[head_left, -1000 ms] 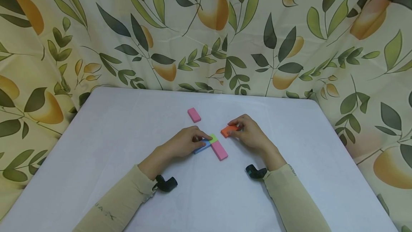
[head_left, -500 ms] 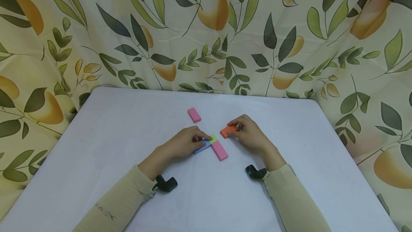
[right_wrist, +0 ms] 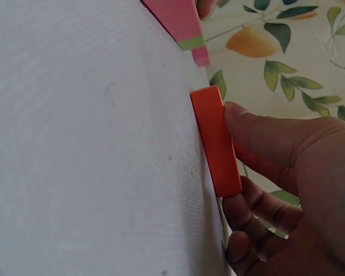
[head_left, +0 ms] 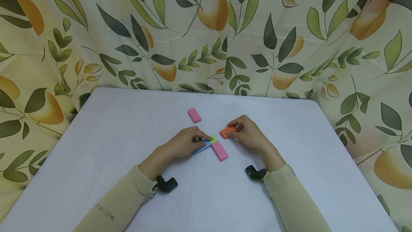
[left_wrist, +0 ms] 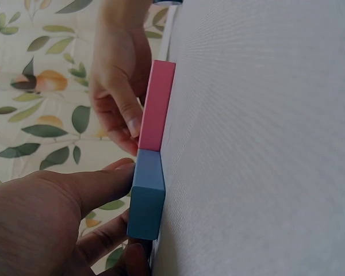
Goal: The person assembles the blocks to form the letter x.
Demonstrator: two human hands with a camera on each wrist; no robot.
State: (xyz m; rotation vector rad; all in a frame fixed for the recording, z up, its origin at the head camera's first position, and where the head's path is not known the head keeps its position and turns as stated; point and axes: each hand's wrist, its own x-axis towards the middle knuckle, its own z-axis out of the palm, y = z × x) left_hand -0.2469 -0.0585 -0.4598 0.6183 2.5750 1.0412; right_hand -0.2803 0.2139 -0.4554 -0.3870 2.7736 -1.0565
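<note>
Right hand (head_left: 252,134) pinches orange block (head_left: 227,132), near but apart from green block (head_left: 214,138); left hand (head_left: 182,142) pinches blue block (head_left: 202,147). We'd guess orange's light, stiff, smooth, not fragile; we'd hold its long sides.

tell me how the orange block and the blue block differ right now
The right hand holds the orange block; the left hand holds the blue block.
The blue block sits against the green block, while the orange block is apart from it.
In the head view, the orange block lies farther from the person than the blue block.
Both are plain, straight-edged blocks.
</note>
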